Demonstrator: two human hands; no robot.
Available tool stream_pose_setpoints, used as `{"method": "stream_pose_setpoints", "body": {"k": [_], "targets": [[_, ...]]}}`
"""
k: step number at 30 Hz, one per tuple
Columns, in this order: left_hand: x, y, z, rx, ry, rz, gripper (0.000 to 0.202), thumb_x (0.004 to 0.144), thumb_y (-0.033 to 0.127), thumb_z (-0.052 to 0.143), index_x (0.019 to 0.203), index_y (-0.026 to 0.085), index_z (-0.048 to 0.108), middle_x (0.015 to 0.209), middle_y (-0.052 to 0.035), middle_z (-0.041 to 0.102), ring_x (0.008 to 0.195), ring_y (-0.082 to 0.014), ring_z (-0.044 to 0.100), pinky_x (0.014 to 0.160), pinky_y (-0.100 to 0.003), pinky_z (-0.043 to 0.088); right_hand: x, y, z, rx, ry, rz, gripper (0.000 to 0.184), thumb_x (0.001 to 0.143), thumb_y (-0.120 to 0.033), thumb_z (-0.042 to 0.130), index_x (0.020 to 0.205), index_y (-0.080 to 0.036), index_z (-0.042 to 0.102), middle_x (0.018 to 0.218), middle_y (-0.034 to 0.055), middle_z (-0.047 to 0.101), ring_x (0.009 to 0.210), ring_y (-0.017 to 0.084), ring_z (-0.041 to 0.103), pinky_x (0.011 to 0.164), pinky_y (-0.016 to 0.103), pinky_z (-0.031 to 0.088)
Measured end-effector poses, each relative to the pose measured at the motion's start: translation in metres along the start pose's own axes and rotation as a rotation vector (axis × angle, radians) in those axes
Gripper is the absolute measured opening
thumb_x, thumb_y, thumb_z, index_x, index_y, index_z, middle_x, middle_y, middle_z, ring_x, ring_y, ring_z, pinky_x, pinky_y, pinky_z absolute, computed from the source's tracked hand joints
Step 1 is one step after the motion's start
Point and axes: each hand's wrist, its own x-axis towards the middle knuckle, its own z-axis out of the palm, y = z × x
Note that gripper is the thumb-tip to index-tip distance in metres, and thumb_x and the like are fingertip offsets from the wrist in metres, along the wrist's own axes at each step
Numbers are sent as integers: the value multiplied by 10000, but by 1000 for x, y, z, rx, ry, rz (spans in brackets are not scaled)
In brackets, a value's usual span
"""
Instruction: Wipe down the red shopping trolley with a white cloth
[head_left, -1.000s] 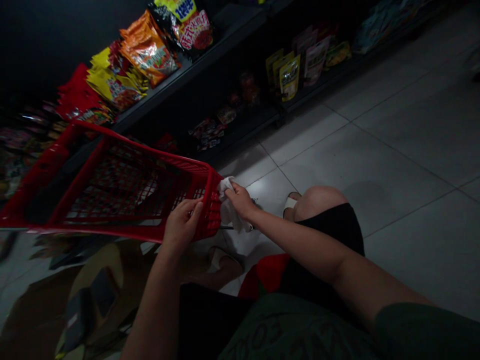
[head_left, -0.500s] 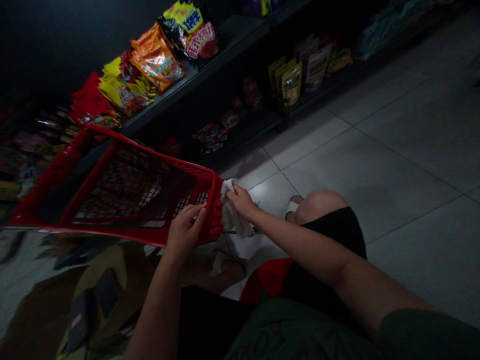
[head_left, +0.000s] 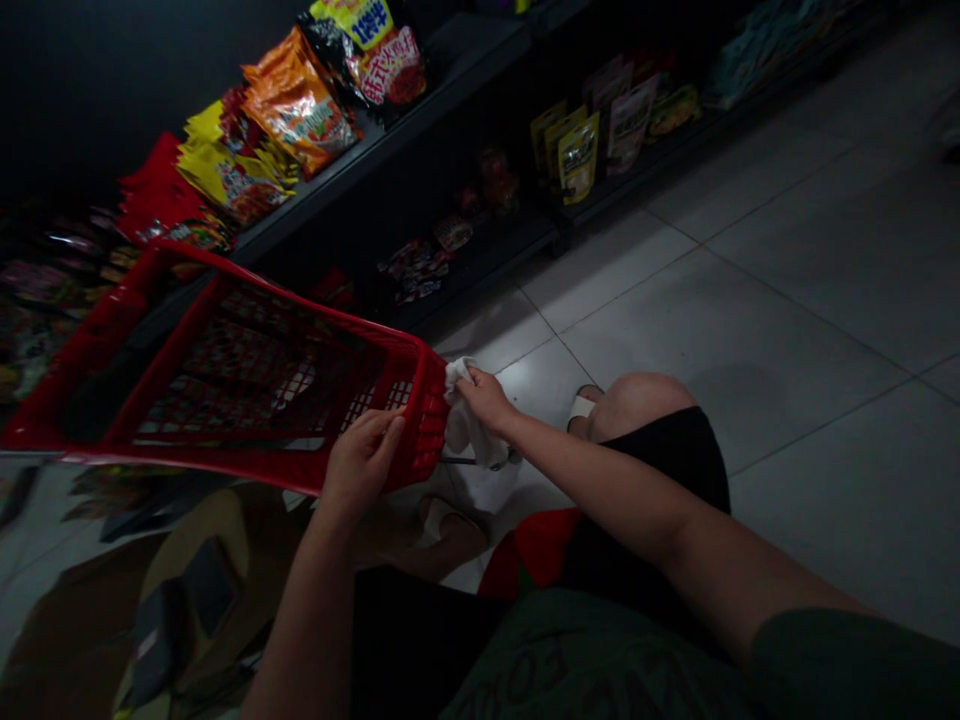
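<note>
A red plastic shopping basket stands tilted in front of me, low over the floor. My left hand grips its near rim, fingers curled over the edge. My right hand is closed on a white cloth and presses it against the basket's right end wall. The cloth hangs down below that hand. My bare knee is bent just right of the cloth.
Dark shelves with snack bags run along the back left. More packets stand on a lower shelf. Grey floor tiles spread to the right. Flattened cardboard lies at the lower left.
The right hand has shifted slightly with the cloth along the basket's end wall. The left hand keeps its hold on the rim. The view has wobbled a little.
</note>
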Motion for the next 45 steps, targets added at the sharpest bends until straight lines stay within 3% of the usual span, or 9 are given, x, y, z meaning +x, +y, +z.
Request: {"method": "stream_pose_setpoints", "body": {"k": [5,11,16,21,30,34,37,40,45], "targets": [[-2,-3,0,1,6,2,353,954,429,488,1108,201,709,1061,-65,707,995,-193,653,922,-326,499,1,5,-5,43,155,49,216,813,-289,464,854,-183,647,769,-3,627,719,142,552,693,239,460],[-3,-5,1,-4,12,16,354,951,422,492,1114,194,709,1073,-70,705,1006,-196,652,927,-326,499,-5,11,-2,-27,-14,18,155,774,-249,505,800,-180,641,744,-14,622,700,137,545,702,242,456],[-3,0,-1,7,-1,-9,373,951,442,482,1108,188,707,1061,-72,703,999,-201,651,930,-330,493,-2,14,-4,25,95,76,212,818,-297,476,867,-185,649,737,-11,632,713,145,561,707,241,467],[-2,1,-1,8,-10,-9,375,955,452,472,1118,198,695,1069,-71,694,1023,-209,642,938,-342,492,-2,14,-5,-148,-17,-18,128,788,-256,507,794,-197,621,705,-29,602,708,146,540,720,242,454],[-5,-5,-4,51,-17,46,331,923,445,555,1105,209,697,1021,-65,689,950,-206,650,874,-339,505,-4,20,-6,-148,-93,24,77,758,-224,551,791,-194,615,769,-12,638,733,164,565,727,267,458],[-12,-8,-6,68,-31,53,325,929,442,551,1108,212,695,1025,-68,691,949,-203,656,869,-338,513,1,-7,-9,-100,-47,2,163,787,-230,495,845,-185,640,772,-3,639,753,167,586,774,278,469],[-20,-11,-7,104,-36,74,324,930,442,547,1116,223,698,1033,-70,693,954,-206,660,860,-339,525,-1,-42,-1,0,17,-177,295,861,-274,450,1074,-206,643,944,18,671,914,180,608,896,295,463],[-29,-15,-7,200,-8,132,315,926,429,562,1131,237,704,1037,-67,703,999,-217,651,937,-372,509,-13,-55,14,5,-85,-353,349,931,-385,449,1204,-240,612,1127,37,655,1110,199,567,1037,316,402],[-46,-23,-11,271,37,295,274,912,361,600,1126,227,707,976,-44,724,969,-202,664,1000,-395,497,-32,-12,26,53,-58,-83,422,948,-519,410,1060,-187,646,1050,64,674,1012,208,598,1026,365,427]]}}
